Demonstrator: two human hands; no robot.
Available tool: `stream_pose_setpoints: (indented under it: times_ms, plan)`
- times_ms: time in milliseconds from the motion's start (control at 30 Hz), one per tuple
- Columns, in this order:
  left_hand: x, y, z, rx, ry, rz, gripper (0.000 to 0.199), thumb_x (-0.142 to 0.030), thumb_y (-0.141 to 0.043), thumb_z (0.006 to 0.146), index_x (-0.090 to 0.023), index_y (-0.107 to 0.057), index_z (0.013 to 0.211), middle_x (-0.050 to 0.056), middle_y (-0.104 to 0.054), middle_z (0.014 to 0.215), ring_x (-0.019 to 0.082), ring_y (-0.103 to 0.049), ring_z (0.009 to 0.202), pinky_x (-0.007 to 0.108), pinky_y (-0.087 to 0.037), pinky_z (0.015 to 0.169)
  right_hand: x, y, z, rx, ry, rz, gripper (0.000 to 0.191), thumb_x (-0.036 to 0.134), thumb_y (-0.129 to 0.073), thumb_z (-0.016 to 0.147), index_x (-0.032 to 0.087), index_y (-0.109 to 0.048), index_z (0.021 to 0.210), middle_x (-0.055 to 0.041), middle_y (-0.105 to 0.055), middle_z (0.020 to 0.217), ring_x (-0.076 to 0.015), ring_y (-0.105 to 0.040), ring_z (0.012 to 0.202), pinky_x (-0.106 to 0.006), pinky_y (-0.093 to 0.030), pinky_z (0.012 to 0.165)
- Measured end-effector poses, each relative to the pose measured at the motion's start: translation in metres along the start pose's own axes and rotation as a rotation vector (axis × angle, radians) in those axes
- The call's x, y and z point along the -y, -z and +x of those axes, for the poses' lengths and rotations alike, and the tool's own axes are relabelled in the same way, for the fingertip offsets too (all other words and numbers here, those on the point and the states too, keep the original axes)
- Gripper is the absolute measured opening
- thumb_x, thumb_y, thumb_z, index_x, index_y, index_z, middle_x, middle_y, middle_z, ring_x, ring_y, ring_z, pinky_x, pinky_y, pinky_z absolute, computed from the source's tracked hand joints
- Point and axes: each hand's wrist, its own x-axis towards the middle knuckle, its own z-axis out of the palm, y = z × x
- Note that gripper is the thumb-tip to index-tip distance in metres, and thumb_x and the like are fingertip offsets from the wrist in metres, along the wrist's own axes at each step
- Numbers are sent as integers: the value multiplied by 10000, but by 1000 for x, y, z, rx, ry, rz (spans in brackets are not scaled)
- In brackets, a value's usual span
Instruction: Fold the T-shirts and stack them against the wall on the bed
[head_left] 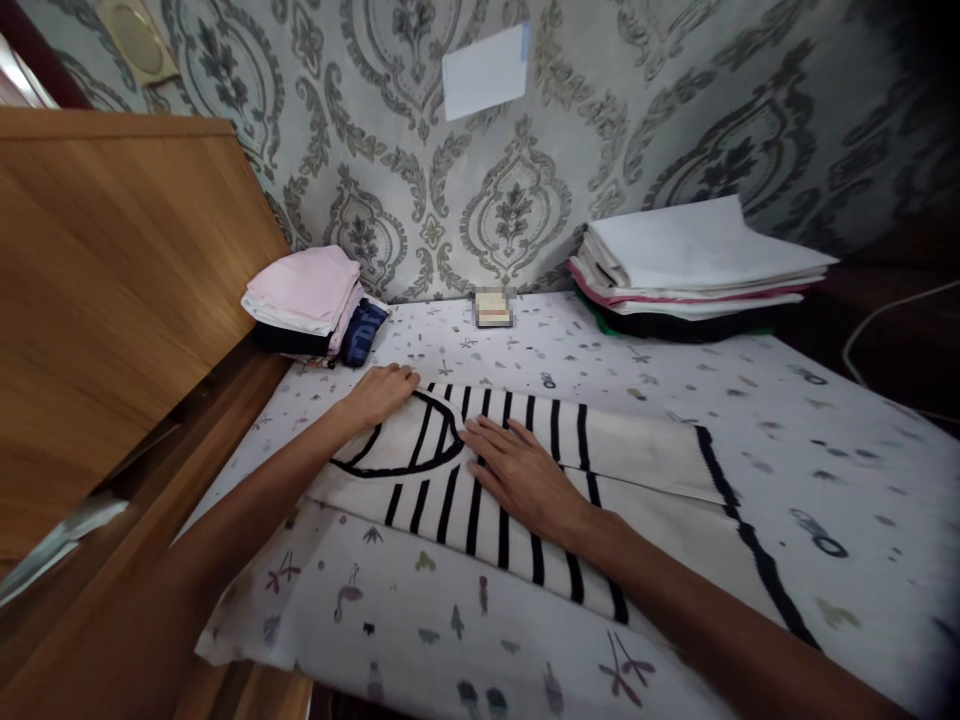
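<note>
My right hand (521, 478) hides part of the black-striped cream knit top (637, 445). Toward twelve o'clock, a small, pale, squarish object (493, 308) is pixelated past telling. The brown wood-grain panel (112, 270) at nine and thin white cable (885, 318) at three run off the edges.

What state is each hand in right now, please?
Left hand: fingers bent at the striped top by its neckline; gripping or not cannot be told.
Right hand: open, palm down on the striped top.
</note>
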Motion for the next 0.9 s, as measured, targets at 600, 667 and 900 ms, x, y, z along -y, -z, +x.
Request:
stream_pose_setpoints:
  times_ms: [600,667,900]
  plan:
    - [-4,3,-17,-85,1,-215,354,-162,-458,931,-187,-578,1263,109,-652,1255,256,-601,1163,375,-474,973,1,9,-1,-11,12,84,401,246,-384,1010,151,-596,1337,-146,-606,1408,-265,-542,1333,-550,-392,1136]
    - [-15,4,-14,-98,-5,-186,333,-155,-458,941,-187,-575,1252,110,-650,1234,260,-590,1157,385,-470,968,0,10,-1,-27,27,102,385,238,-391,1006,177,-606,1319,-136,-622,1389,-259,-569,1303,-548,-408,1121]
    - [-30,3,8,-119,-74,97,291,-111,-383,988,-135,-571,1208,134,-644,1156,277,-571,1109,408,-474,877,-3,6,-1,-60,52,120,343,212,-448,985,182,-623,1279,-135,-636,1368,-267,-578,1290,-549,-417,1108]
